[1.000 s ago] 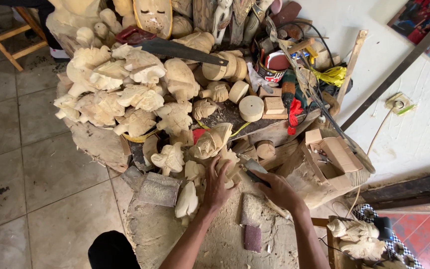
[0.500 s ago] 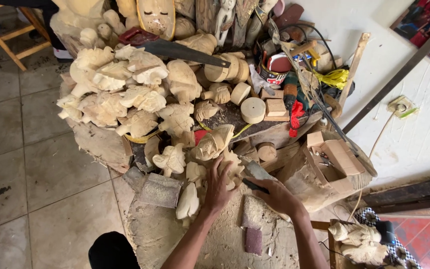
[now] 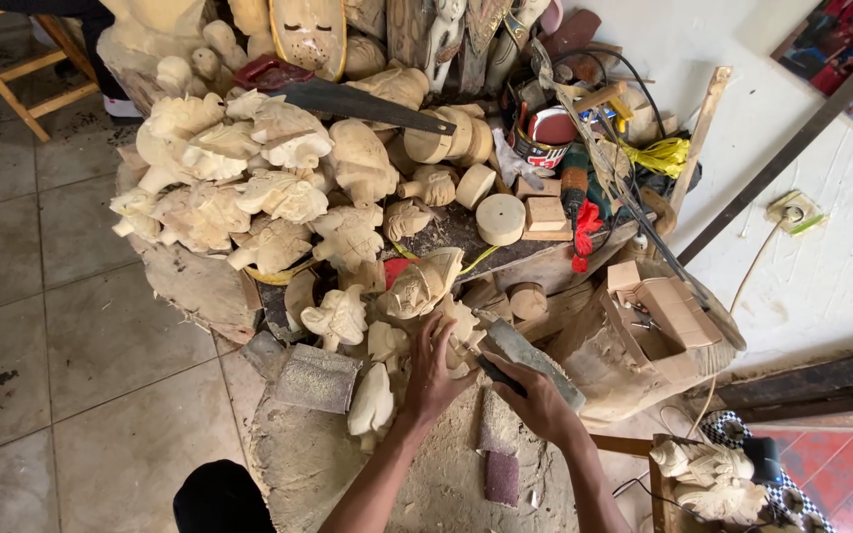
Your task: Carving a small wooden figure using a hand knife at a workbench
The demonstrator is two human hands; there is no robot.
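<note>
Our left hand (image 3: 433, 367) spread on pale carving (image 3: 458, 336); right hand (image 3: 535, 390) grips grey rasp (image 3: 535, 360). Slip risks scraping fingers.

- Left hand (image 3: 433, 370) spread flat, fingers splayed over the small pale wood carvings (image 3: 451, 331) at the near edge of the heap.
- Right hand (image 3: 535, 395) closed round the dark handle of a flat grey blade tool (image 3: 535, 357), angled up to the right, just beside the left.
- Under both forearms, a dusty work block (image 3: 348, 464) with a dark red sandpaper piece (image 3: 502, 477) lying on it.
- A grey sanding pad (image 3: 316, 378) rests to the left, next to a smooth pale carving (image 3: 371, 403).
- Far side: a big pile of unfinished carvings (image 3: 239, 188), a handsaw (image 3: 348, 99) laid across it.
- Right: round wooden discs (image 3: 501, 217), a paint tin (image 3: 545, 138), an open cardboard box (image 3: 668, 311).
</note>
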